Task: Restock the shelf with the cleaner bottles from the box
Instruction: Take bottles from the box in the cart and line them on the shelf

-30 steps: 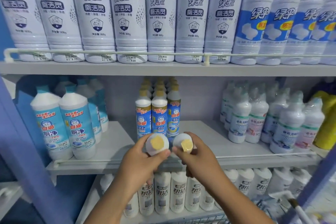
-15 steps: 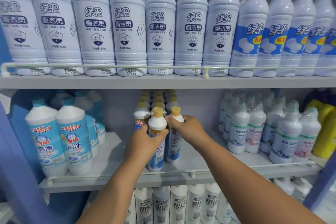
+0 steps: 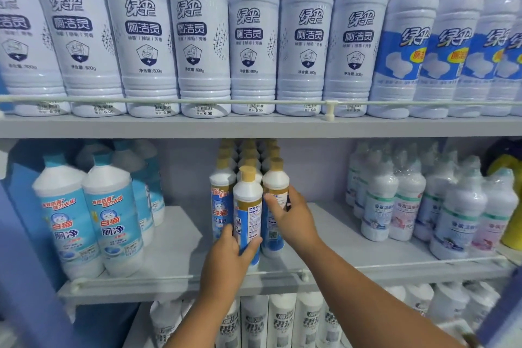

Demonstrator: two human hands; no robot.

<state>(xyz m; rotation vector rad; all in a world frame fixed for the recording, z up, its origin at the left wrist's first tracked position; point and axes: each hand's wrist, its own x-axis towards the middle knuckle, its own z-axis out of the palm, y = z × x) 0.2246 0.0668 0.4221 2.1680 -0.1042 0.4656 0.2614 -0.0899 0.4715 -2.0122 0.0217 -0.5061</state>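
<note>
Two upright cleaner bottles (image 3: pixel 248 215), one gripped per hand (image 3: pixel 226 256).

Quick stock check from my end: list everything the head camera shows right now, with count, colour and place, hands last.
Tall bottles: seven plain white, then several blue-banded, top shelf.
Rail: one, white, top shelf front.
Light-blue bottles: two in front, more behind, middle shelf left.
Yellow-capped bottles: several rows, white and blue, middle shelf centre.
Wrapped bottles: many, white, middle shelf right.
Yellow container: one, far right.
White bottles: a row, bottom shelf.
Middle shelf: grey.
Left hand: grips front bottle.
Right hand: holds right bottle.
</note>
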